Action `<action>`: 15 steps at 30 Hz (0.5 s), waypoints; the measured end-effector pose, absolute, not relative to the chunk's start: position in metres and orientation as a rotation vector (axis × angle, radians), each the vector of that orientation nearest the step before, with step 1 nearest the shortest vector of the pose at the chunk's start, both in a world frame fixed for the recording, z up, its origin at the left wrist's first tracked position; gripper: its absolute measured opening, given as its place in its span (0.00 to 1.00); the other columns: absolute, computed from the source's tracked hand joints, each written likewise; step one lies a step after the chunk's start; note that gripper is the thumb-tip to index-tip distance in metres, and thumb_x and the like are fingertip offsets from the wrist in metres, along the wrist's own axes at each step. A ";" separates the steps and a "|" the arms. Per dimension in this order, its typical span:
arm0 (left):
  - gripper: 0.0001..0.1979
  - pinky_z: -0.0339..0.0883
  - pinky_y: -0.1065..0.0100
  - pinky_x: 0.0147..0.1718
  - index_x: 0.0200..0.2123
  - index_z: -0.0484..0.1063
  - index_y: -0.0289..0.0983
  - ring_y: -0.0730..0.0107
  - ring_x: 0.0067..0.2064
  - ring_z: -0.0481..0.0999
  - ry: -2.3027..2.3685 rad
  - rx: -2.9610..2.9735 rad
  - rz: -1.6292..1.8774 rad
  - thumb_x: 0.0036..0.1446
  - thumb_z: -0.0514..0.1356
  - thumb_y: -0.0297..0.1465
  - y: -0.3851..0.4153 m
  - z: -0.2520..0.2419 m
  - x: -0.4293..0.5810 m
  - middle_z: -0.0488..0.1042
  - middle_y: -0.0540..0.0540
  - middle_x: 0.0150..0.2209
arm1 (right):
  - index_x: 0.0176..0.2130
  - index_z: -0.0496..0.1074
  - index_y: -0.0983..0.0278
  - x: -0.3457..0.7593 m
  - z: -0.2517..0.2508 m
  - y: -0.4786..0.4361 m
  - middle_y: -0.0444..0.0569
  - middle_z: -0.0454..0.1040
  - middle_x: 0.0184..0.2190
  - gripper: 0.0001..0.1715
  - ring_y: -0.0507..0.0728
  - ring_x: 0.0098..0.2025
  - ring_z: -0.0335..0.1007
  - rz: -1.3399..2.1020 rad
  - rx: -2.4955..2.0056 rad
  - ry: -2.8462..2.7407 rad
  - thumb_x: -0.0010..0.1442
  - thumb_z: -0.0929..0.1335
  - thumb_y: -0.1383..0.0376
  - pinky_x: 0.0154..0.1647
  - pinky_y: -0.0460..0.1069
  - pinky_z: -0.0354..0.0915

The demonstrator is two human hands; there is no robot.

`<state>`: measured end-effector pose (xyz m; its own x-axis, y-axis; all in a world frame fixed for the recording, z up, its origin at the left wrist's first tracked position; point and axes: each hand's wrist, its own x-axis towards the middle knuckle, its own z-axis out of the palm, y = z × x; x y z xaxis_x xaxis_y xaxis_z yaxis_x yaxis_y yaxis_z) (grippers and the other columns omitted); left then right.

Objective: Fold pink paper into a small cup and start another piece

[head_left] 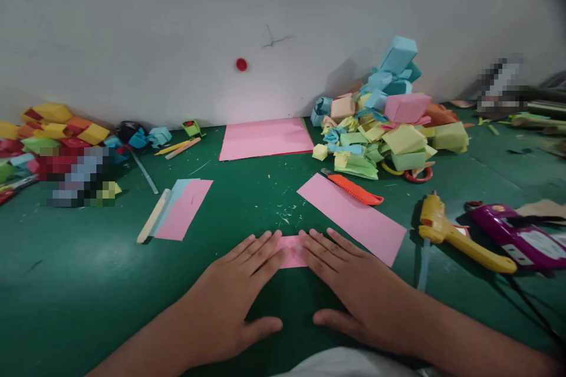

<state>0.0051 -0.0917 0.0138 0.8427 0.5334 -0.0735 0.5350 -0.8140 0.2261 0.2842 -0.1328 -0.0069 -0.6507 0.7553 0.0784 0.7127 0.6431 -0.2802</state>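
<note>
My left hand (230,294) and my right hand (354,285) lie flat on the green mat (88,283), fingers stretched out and fingertips nearly meeting. Both press on a small folded pink paper (292,250), most of which is hidden under the fingers. A longer pink strip (354,218) lies just right of my right hand's fingers. An orange utility knife (354,188) rests at that strip's far edge.
A pink sheet (265,138) lies by the wall. A heap of folded coloured paper boxes (384,123) stands at back right, another (53,129) at far left. Pink and blue strips with a wooden stick (177,209) lie left. A yellow glue gun (460,235) and purple tool (517,238) sit right.
</note>
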 end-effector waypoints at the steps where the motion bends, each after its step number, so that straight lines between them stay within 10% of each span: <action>1: 0.42 0.49 0.47 0.69 0.73 0.43 0.46 0.49 0.72 0.50 0.836 2.791 -0.008 0.63 0.58 0.51 -0.092 0.014 0.002 0.44 0.43 0.73 | 0.72 0.50 0.63 0.286 -0.005 -0.131 0.56 0.49 0.72 0.46 0.65 0.73 0.46 0.372 -1.202 -2.676 0.67 0.62 0.42 0.73 0.64 0.47; 15: 0.40 0.44 0.37 0.67 0.71 0.47 0.54 0.46 0.71 0.53 0.826 2.764 -0.168 0.61 0.59 0.54 -0.084 0.030 -0.007 0.45 0.44 0.73 | 0.70 0.56 0.50 0.296 0.009 -0.120 0.54 0.52 0.71 0.40 0.66 0.72 0.48 0.543 -1.144 -2.717 0.66 0.62 0.40 0.71 0.69 0.40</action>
<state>-0.0068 -0.0838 0.0300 0.8326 0.5234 -0.1810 0.5525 -0.8077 0.2059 0.2958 -0.1195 0.0086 -0.6999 0.7142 -0.0070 0.6620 0.6451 -0.3816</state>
